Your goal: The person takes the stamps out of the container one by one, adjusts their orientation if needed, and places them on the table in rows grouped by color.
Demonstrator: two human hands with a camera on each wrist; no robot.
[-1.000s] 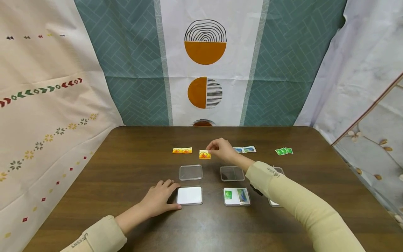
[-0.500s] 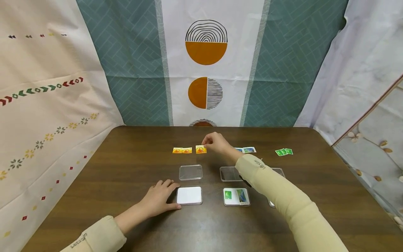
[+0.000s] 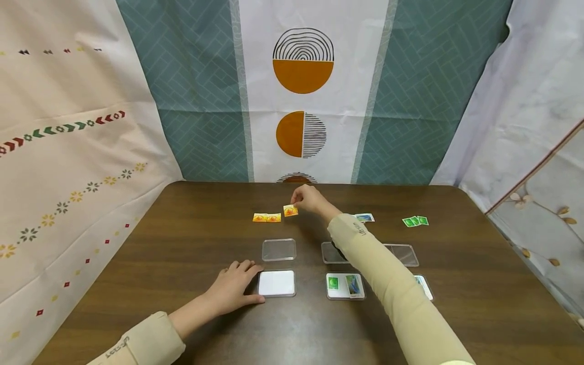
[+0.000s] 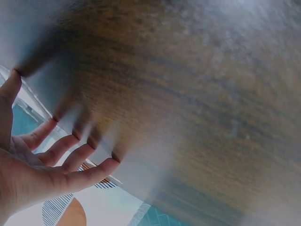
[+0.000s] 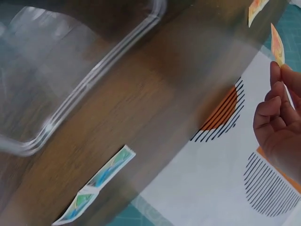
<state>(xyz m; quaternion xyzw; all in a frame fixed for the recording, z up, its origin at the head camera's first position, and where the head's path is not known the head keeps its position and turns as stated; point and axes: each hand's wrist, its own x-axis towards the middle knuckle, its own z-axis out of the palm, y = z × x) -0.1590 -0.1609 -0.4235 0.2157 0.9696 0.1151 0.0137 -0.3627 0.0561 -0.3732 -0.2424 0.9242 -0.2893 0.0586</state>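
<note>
My right hand [image 3: 311, 198] pinches a yellow-orange stamp [image 3: 290, 211] between thumb and fingertips, raised over the far part of the table. In the right wrist view that stamp [image 5: 276, 44] stands up from the fingertips, slightly curved. Just left of it, a pair of matching yellow stamps [image 3: 266, 217] lies on the wood. My left hand [image 3: 232, 290] rests with fingers spread at the left side of a clear case holding a white card [image 3: 277, 283]. In the left wrist view the fingers [image 4: 77, 179] are extended, fingertips on the dark tabletop.
Clear lids [image 3: 279, 250] lie in a row behind the cases. A middle case [image 3: 345, 286] holds a green and a blue stamp; my right sleeve partly hides another case [image 3: 424, 287]. Blue stamps [image 3: 364, 217] and green stamps [image 3: 415, 221] lie at the back right.
My right hand has moved away from me and slightly left, carrying the yellow stamp toward the back of the table beside the pair. My left hand stays beside the case.
</note>
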